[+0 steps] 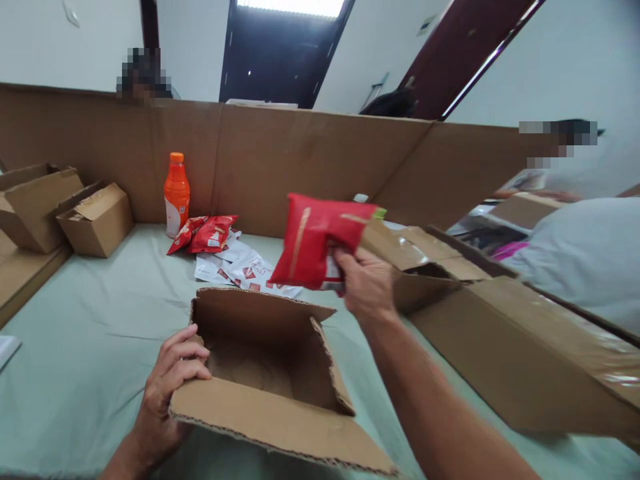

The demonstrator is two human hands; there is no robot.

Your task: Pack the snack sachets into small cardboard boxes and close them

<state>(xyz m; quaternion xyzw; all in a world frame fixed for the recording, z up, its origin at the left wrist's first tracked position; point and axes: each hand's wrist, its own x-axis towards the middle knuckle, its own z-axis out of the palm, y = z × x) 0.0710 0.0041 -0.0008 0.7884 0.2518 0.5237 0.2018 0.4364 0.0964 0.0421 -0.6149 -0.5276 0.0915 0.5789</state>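
I'm seeing white walls [70, 40] across the top of the frame, and at upper centre a dark doorway [280, 60] with a bright strip of light [293, 5] above it. Upper right, a dark red door frame [465, 47] slants away. A cardboard partition [280, 160] runs across the middle, and a pale green tabletop [85, 333] fills the lower left.

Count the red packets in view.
3: one shiny red plastic packet in the right hand; two more red packets lying together beside the orange plastic bottle. Others may be hidden.
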